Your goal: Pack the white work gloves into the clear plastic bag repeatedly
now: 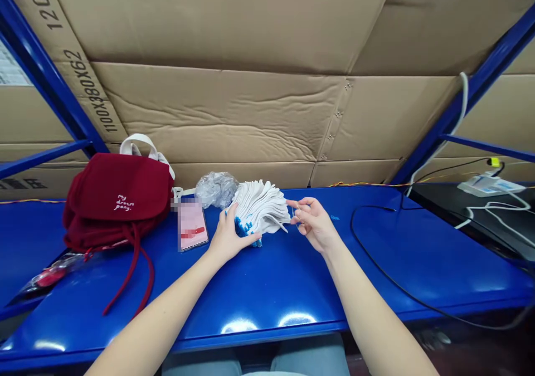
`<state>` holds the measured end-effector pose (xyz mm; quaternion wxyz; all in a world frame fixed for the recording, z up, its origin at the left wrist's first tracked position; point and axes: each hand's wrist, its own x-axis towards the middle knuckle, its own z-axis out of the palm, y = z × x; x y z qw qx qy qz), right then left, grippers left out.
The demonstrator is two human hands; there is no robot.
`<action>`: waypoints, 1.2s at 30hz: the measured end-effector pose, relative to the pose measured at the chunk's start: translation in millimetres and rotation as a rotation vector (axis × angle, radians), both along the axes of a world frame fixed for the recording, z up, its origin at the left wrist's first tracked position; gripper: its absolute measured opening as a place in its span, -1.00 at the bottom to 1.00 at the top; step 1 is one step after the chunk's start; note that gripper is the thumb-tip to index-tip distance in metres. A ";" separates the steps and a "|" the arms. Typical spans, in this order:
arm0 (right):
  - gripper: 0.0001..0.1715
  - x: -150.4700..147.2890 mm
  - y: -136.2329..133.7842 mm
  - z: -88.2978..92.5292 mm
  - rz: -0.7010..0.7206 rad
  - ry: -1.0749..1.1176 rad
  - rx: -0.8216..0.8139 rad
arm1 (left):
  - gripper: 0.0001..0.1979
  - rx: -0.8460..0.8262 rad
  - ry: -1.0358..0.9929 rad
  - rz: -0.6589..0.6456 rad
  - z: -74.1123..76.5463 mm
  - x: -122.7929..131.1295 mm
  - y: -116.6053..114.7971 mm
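Note:
A thick bundle of white knit gloves (261, 203) with blue cuff edges lies on the blue metal table (267, 287). Around its blue-edged end, my left hand (228, 237) is closed, thumb on the near side and fingers on the far side. At the bundle's right end is my right hand (312, 220), its fingers bent and drawn together. Something thin and pale shows by those fingertips, too small to make out. Crumpled clear plastic (216, 189) sits just behind the gloves, on the left.
Left of the gloves lies a phone (193, 225) with a lit screen, beside a dark red backpack (121, 198) with hanging straps. A black cable (376, 259) curves across the right side. A white power strip (491, 184) stands farther right. Cardboard (225, 114) walls the back.

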<state>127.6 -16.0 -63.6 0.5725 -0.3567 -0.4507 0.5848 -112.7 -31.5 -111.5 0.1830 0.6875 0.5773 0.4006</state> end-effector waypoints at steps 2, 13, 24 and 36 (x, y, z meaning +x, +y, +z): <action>-0.63 -7.4 -4.2 -0.4 0.064 -0.074 -0.039 | 0.01 -0.001 0.005 0.007 -0.4 0.0 0.5; -0.23 -66.9 -14.8 -41.1 -0.130 -0.594 0.182 | -0.03 0.041 -0.029 0.063 -2.6 20.6 6.0; -0.01 -76.5 -12.5 -49.2 -0.374 -0.646 0.156 | -0.86 0.069 -0.009 -0.095 2.4 41.0 -13.2; 0.02 -67.8 -3.3 -48.8 -0.435 -0.682 0.172 | -0.55 0.023 -0.342 -0.167 -11.4 36.1 -2.9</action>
